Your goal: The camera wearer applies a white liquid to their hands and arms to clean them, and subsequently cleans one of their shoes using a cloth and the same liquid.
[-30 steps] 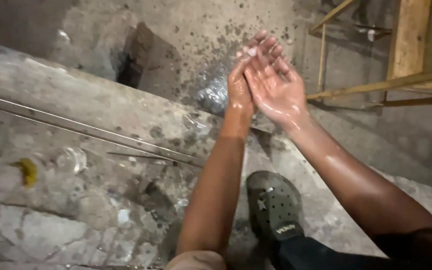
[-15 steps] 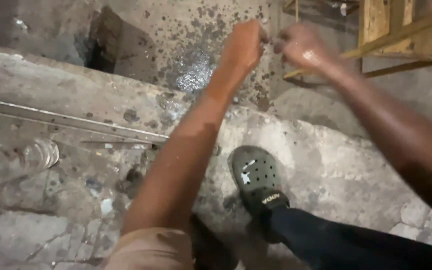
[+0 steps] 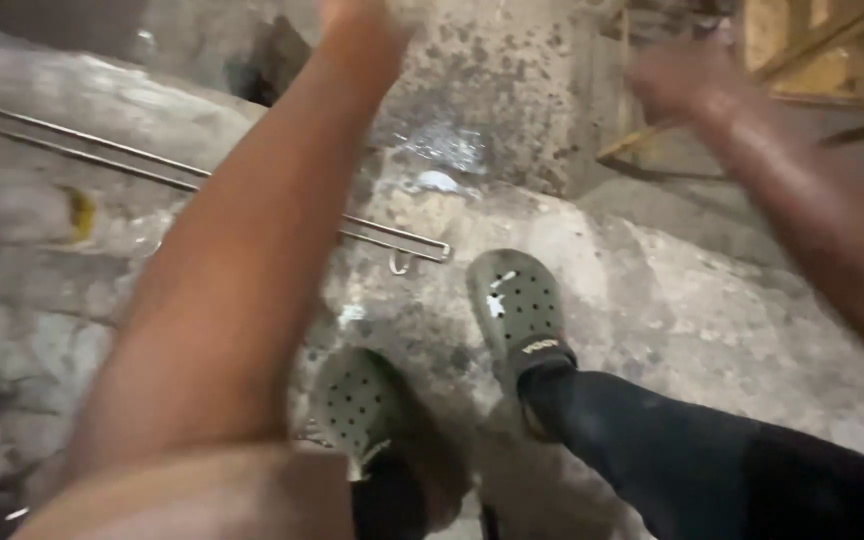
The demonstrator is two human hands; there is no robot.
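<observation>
My left arm stretches up the middle of the view. My left hand (image 3: 360, 18) is blurred and cut off by the top edge, so I cannot see its fingers. My right hand (image 3: 674, 80) is raised at the upper right in front of a wooden frame (image 3: 822, 55). It is blurred, looks curled into a loose fist and holds nothing. Both forearms shine with wet. The hands are well apart, above a wet patch (image 3: 440, 150) on the rough concrete.
My feet in green perforated clogs (image 3: 517, 305) (image 3: 357, 400) stand on broken concrete. Thin metal rods (image 3: 392, 235) run across from the left and end in a bend. A clear plastic bottle (image 3: 22, 210) lies at the left. A dark hole (image 3: 262, 70) opens at the back.
The hands were pressed together with fingers spread, then closed and separated. Now they are farther apart and higher, and the view has tilted down onto both feet.
</observation>
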